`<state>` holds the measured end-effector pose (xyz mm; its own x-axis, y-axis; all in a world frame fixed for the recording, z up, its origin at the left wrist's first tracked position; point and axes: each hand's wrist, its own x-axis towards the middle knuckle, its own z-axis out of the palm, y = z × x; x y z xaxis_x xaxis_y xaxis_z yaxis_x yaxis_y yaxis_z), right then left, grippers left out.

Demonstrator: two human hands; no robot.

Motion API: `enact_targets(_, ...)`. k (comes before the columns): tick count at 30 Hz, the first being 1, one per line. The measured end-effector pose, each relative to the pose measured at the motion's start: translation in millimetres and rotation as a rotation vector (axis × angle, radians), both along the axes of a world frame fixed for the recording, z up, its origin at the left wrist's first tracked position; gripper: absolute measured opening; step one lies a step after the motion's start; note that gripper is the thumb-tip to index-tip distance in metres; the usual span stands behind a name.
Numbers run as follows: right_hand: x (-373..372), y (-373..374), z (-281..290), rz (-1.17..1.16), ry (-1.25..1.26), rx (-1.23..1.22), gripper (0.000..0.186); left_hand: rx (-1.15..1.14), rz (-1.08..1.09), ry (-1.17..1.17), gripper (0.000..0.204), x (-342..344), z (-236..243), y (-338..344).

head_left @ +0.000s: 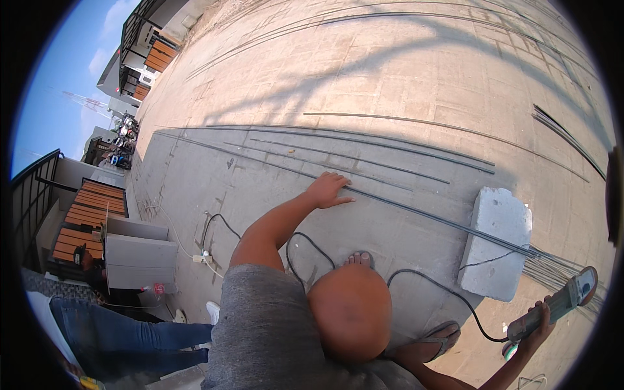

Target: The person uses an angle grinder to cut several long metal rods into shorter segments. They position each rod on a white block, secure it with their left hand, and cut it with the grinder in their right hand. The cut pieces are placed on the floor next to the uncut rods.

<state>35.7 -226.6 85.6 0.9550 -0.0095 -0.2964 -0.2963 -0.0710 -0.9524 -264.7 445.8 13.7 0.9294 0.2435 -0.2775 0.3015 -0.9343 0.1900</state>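
My left hand (328, 192) lies on a long dark steel rod (409, 209), its fingers apart. The rod crosses a pale concrete block (493, 214), with a thin dark wire draped over the block's lower part. My right hand (541, 328), at the lower right, grips an angle grinder (552, 305) with its disc toward the right edge, beside a bundle of thinner rods (556, 266). The grinder's black cord (442, 285) loops across the ground past my sandaled feet (439, 341).
More rods (390, 117) lie across the paving. At left, a person in jeans (117, 325) and another, partly hidden person (88, 260) are near grey boards (140, 257) and a power strip (201, 259). Parked motorbikes (123, 140) and buildings with orange gates (159, 55) line the left side.
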Motion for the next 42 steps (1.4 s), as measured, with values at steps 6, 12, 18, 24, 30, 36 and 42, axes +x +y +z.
enact_targets(6,0,13,-3,-0.054,-0.046,-0.090,0.048,-0.003,0.057,0.071,0.050,-7,-16,30)
enact_targets(12,5,-2,-19,0.022,0.057,-0.126,0.050,0.013,0.067,0.124,0.044,-38,-19,62)
enact_targets(18,13,-7,-43,0.030,-0.018,-0.062,0.053,0.001,-0.013,0.186,0.047,-34,-2,73)
enact_targets(24,0,48,44,-0.029,-0.021,-0.066,0.050,0.033,-0.201,0.195,0.044,34,35,32)
enact_targets(30,16,33,63,0.028,-0.075,-0.103,0.056,-0.034,-0.296,0.085,0.041,136,42,-107)
enact_targets(36,0,11,68,0.030,-0.131,-0.049,0.075,-0.195,-0.462,0.084,0.047,259,78,-254)
enact_targets(42,-1,4,73,0.011,-0.163,-0.025,0.063,-0.363,-0.631,0.050,0.060,373,75,-366)
